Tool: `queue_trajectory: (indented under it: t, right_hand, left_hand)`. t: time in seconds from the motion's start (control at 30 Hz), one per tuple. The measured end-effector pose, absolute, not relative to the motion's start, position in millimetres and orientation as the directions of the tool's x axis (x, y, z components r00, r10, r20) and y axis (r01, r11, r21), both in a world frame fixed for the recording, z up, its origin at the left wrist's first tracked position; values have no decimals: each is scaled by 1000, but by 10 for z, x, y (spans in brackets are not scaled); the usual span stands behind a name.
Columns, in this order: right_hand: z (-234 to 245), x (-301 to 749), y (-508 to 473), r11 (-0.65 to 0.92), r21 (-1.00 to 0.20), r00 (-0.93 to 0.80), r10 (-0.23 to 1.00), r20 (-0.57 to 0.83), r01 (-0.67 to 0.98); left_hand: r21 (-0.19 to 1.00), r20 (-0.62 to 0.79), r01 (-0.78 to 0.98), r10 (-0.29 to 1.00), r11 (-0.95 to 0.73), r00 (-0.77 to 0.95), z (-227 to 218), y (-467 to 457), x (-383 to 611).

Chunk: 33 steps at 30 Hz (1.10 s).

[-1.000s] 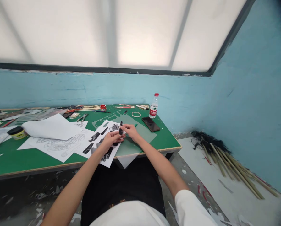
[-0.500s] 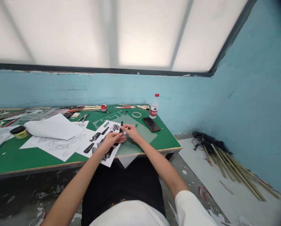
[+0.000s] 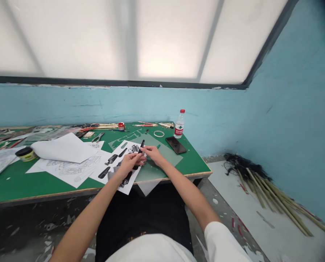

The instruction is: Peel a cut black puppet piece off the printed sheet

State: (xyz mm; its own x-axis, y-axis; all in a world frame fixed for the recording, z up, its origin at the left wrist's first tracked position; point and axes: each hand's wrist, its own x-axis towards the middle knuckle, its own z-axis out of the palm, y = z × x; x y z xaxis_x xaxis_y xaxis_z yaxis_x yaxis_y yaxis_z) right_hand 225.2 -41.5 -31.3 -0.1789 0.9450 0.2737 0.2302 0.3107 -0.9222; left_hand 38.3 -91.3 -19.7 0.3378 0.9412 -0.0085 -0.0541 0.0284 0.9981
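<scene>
Between both hands is a narrow black strip-like piece [image 3: 142,144], raised over a printed sheet. My left hand [image 3: 131,162] is closed on its lower part, fingers toward the right. With thumb and fingers my right hand [image 3: 152,153] pinches it from the right side, close to the left fingertips. Beneath them lies a white sheet [image 3: 99,165] printed with black shapes and dark drawings, its lower corner past the table edge. A translucent sheet [image 3: 168,157] is spread under and right of my right hand. The middle of the strip is covered by fingers.
A phone [image 3: 176,145] and a water bottle [image 3: 179,124] stand at the right of the green table [image 3: 193,163]. Behind are a tape ring [image 3: 159,134], a red paint jar [image 3: 121,126] and pliers [image 3: 98,137]. Drawings [image 3: 75,169] and a black-lidded jar [image 3: 25,154] lie left.
The black strip tilts slightly more to the right at its top. Both hands keep hold of it almost in place; the whole view has shifted a little.
</scene>
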Motion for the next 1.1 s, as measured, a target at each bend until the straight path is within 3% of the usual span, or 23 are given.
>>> queue_trajectory:
  t: [0.27,0.57,0.77,0.93,1.03,1.1]
  right_hand:
    - [-184,2613,42,181,-850,-6,979,205,494]
    - [292,2626,1270,16,-577,110,977,182,817]
    - [460,2898,919,141,-334,-67,972,223,932]
    - [487,3172,652,295,-175,-278,954,115,939]
    - [492,3044,835,219,-131,-212,975,63,967]
    - [482,2867,1042,112,-121,-109,994,30,986]
  left_hand:
    - [999,26,-26,960,-20,280,-247,-950,409]
    - [984,134,79,961,-157,241,-286,-1047,429]
    - [961,236,89,944,-262,231,-52,-1212,476]
    - [908,379,34,852,-418,361,447,-1516,412]
    - [847,473,-28,729,-531,495,713,-1639,104]
    - [785,560,-62,664,-616,495,772,-1685,-228]
